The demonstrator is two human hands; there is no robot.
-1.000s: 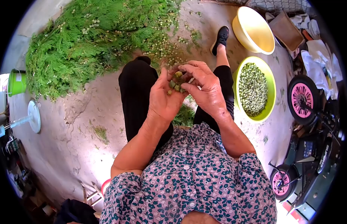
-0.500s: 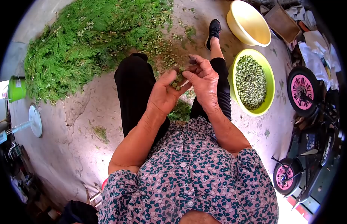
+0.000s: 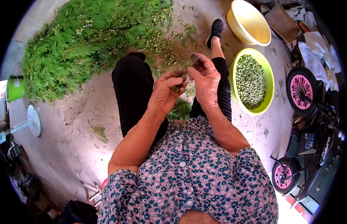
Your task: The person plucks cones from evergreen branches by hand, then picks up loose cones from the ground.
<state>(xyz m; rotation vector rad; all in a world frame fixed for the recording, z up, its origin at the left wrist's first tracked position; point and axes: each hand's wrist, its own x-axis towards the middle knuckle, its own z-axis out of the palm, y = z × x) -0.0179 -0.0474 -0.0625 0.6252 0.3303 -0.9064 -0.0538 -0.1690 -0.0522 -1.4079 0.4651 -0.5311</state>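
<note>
My left hand (image 3: 163, 94) is closed over a few small green seed cones (image 3: 175, 89), which show between its curled fingers and palm. Thumb and fingers of my right hand (image 3: 206, 83) pinch a thin green sprig (image 3: 188, 65), whose lower end meets the fingertips of my left hand. Both hands are raised between my knees. To their right stands a yellow-green basin (image 3: 270, 84) filled with many green cones (image 3: 250, 82). Ahead and to the left, a large pile of feathery green branches (image 3: 83, 48) with pale cones lies on the floor.
A cream basin (image 3: 238, 20) stands beyond the filled one. Loose cones and leaf bits are scattered on the concrete floor (image 3: 87, 123). At the right is a bike with pink wheels (image 3: 301, 90). A green bucket (image 3: 15, 89) and a pale-blue round-based stand (image 3: 34, 120) are at the left.
My hands have moved slightly apart. The sprig now shows upright in my right fingertips, while my left fingers have curled further over the cones.
</note>
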